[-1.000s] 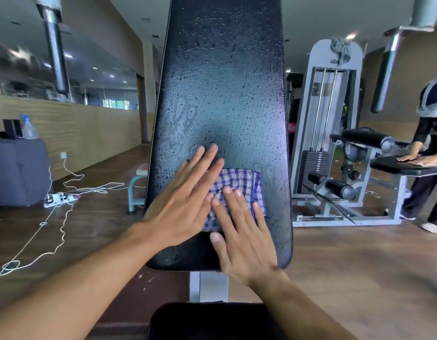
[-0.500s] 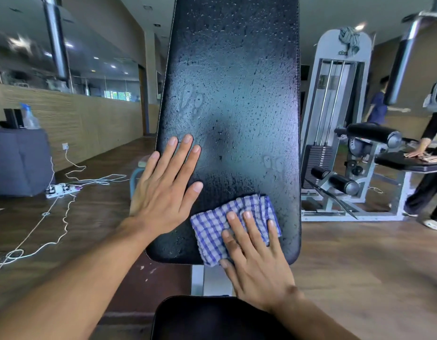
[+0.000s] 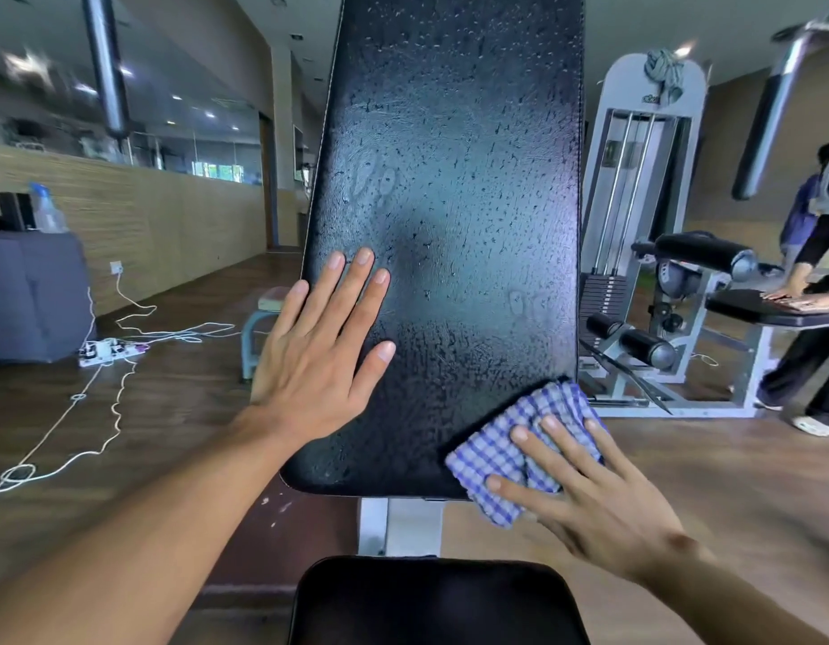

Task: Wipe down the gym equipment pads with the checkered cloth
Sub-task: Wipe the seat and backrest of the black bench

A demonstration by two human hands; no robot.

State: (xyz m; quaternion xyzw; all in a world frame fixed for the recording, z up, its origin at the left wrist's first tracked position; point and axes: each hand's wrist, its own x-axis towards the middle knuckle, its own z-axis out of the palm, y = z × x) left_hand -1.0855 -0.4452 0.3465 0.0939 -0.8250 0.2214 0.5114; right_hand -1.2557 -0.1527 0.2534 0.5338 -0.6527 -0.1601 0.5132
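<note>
The checkered cloth lies folded under the flat, straight fingers of the right hand, pressed on the lower right corner of the back pad. The left hand, fingers spread, rests on the pad's left edge. Above both hands the pad looks beaded with droplets, so most of it seems unwiped; the seat pad below the hands likely remains too.

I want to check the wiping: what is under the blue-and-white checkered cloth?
Under the blue-and-white checkered cloth lies the lower right corner of the black padded backrest. The right hand presses the cloth flat. The pad surface beneath is covered, so its wetness cannot be seen.
</note>
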